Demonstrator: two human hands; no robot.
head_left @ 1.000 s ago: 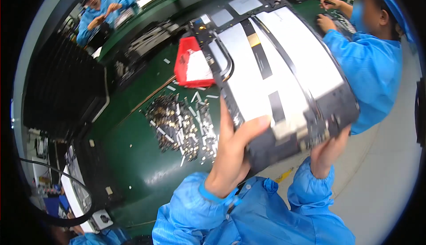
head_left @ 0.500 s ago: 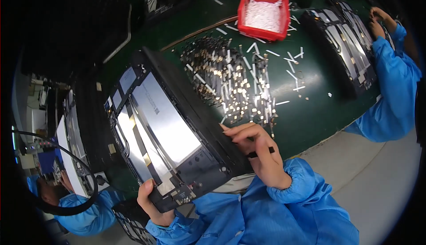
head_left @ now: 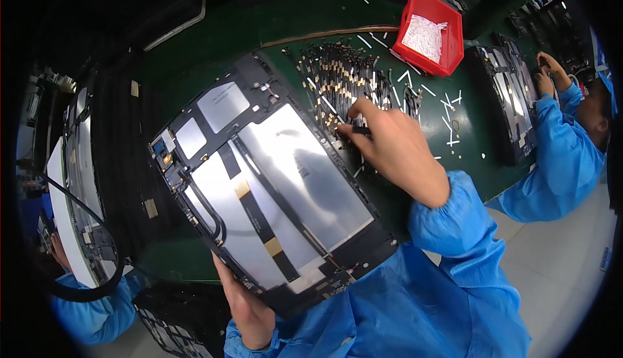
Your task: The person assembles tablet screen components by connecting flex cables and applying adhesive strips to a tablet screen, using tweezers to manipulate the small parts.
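Observation:
My left hand (head_left: 245,303) grips the lower left edge of an opened tablet housing (head_left: 324,176), its fingers hidden beneath. The housing is black, with silvery battery panels and dark ribbon cables with gold patches across it, and it lies tilted in front of me. Beyond its right edge, my right hand (head_left: 399,150) is closed, thumb and fingers pinching a small black strip (head_left: 360,130). That hand hovers over the near part of a pile of short black-and-gold flex cables (head_left: 337,76); whether it touches them I cannot tell.
A red bin (head_left: 450,50) of white strips stands beyond the pile. Loose white strips (head_left: 448,124) are strewn on the green table (head_left: 285,21). More tablet housings (head_left: 506,98) stand at the right, near a co-worker's hands (head_left: 546,76). Another person's hand (head_left: 60,251) shows at far left.
My right hand has moved from the housing's right edge up and away, over the cable pile. The housing appears nearer and turned more toward me. My left hand still holds it.

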